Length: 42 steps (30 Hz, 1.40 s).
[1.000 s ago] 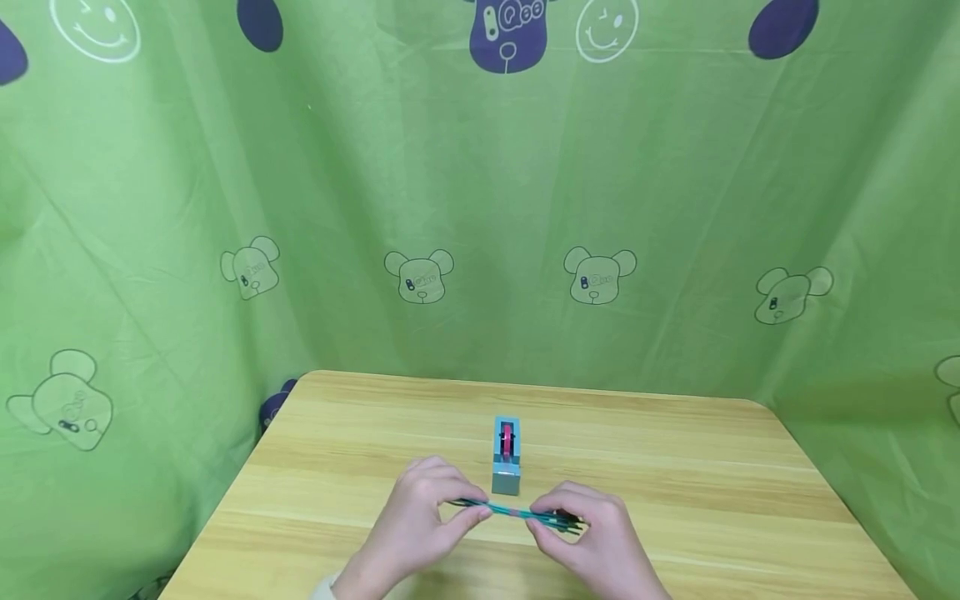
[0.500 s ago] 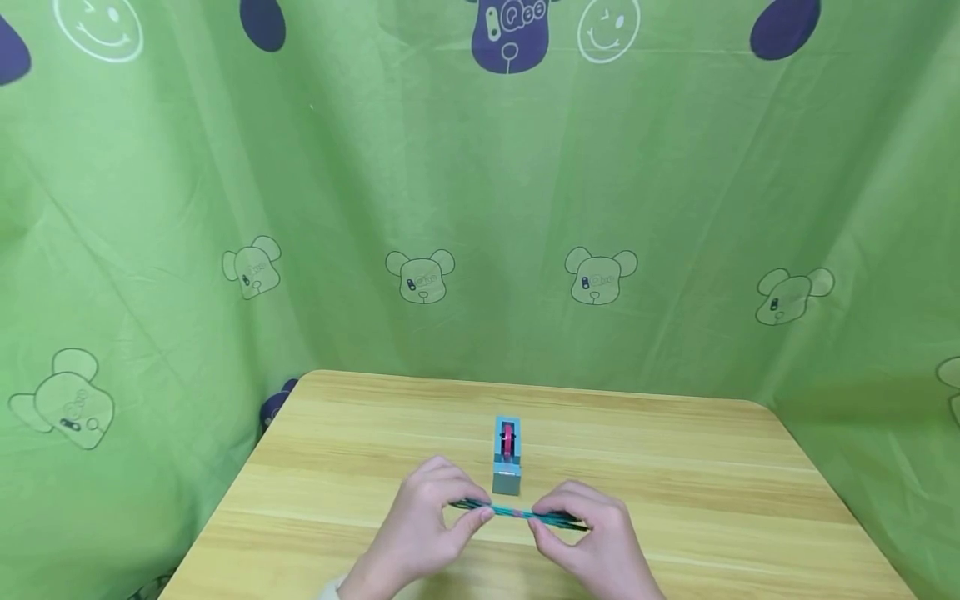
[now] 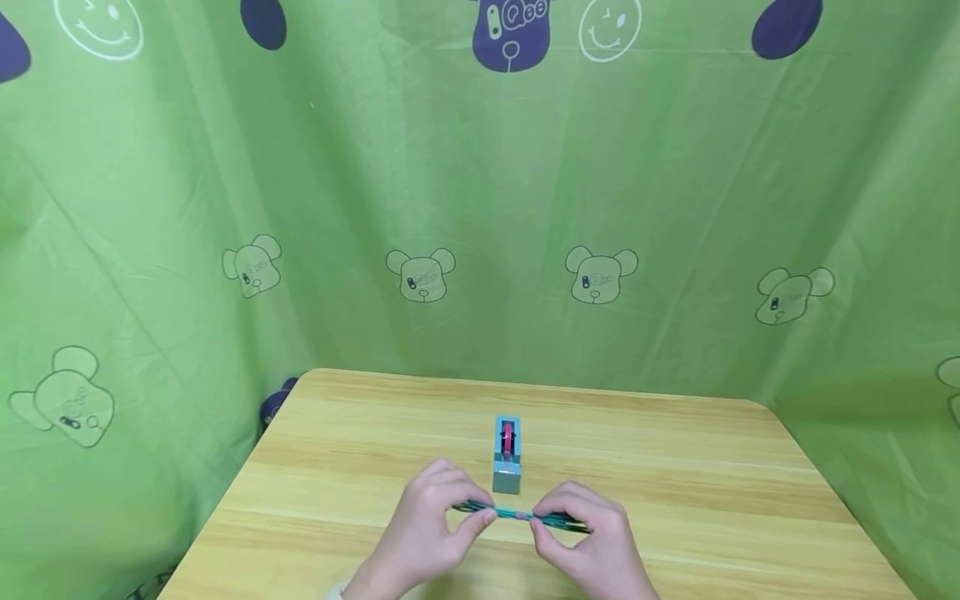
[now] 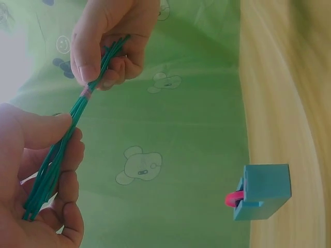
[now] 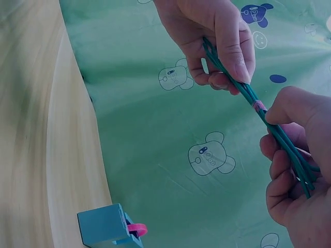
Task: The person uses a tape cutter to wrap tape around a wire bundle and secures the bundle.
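A bundle of thin green strands (image 3: 506,512) stretches between my two hands over the table. My left hand (image 3: 431,523) pinches it left of the middle with thumb and fingers. On the other side my right hand (image 3: 596,533) pinches it too, thumb close beside a band of pink tape (image 4: 86,93) wrapped round the strands. Loose strand ends fan out within both palms; in the left wrist view the left hand's fingers (image 4: 72,150) curl behind the bundle. A blue tape dispenser (image 3: 507,478) with a pink roll (image 5: 137,229) stands just beyond the hands.
The wooden table (image 3: 675,458) has rounded far corners. A green curtain (image 3: 495,183) printed with bear heads and smiling faces hangs behind it and along both sides.
Both hands keep their pinch on the bundle and have shifted very slightly to the right. The strand ends at the right palm sit closer together than a second ago.
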Tool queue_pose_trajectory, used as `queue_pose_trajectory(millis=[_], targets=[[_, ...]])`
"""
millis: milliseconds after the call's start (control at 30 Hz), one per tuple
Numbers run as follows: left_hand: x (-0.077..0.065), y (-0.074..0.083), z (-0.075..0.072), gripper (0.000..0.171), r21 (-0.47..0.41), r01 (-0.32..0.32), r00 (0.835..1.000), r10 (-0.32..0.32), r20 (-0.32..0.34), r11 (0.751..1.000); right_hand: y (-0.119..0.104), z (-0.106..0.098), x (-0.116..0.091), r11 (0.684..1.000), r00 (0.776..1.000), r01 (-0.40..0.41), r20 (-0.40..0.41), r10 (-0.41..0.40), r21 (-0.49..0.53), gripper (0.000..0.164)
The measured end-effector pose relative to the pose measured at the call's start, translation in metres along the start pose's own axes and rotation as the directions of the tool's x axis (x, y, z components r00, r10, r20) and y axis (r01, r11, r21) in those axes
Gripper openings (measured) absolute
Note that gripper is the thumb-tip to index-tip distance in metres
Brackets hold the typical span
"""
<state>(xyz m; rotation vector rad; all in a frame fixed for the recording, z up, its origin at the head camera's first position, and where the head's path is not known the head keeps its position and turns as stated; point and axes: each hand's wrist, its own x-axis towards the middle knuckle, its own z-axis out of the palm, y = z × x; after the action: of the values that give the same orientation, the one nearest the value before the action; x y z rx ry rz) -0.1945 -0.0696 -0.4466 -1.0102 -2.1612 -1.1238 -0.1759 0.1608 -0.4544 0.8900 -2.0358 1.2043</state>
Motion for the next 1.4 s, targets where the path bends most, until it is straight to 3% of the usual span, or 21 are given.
queue_pose_trajectory(millis=[300, 567, 900, 1067, 1200, 1400], targets=[[-0.008, -0.004, 0.004, 0.006, -0.018, 0.020, 1.000, -0.020, -0.007, 1.000, 0.004, 0.000, -0.005, 0.998, 0.999, -0.004, 0.037, 0.002, 0.059, 0.033], [-0.016, -0.006, 0.007, 0.004, -0.020, 0.015, 1.000, -0.015, -0.021, 1.000, -0.024, -0.006, 0.007, 0.996, 0.997, -0.021, 0.072, 0.015, 0.083, 0.033], [-0.031, -0.010, 0.013, 0.006, -0.027, 0.056, 0.998, -0.056, 0.013, 0.998, 0.015, 0.003, -0.026, 0.996, 0.990, -0.084, 0.121, 0.079, 0.043, 0.030], [-0.039, -0.014, 0.016, 0.008, -0.012, 0.045, 0.999, -0.045, 0.013, 0.999, 0.020, 0.005, -0.034, 0.993, 0.985, -0.101, 0.147, 0.091, 0.063, 0.026], [-0.047, -0.018, 0.018, 0.008, 0.013, 0.081, 0.996, -0.081, 0.045, 0.997, 0.020, 0.007, -0.041, 0.986, 0.975, -0.156, 0.171, 0.143, 0.065, 0.031], [-0.057, -0.022, 0.020, 0.004, 0.020, 0.164, 0.980, -0.165, 0.115, 0.986, 0.024, 0.010, -0.050, 0.973, 0.955, -0.223, 0.212, 0.207, 0.055, 0.021]])
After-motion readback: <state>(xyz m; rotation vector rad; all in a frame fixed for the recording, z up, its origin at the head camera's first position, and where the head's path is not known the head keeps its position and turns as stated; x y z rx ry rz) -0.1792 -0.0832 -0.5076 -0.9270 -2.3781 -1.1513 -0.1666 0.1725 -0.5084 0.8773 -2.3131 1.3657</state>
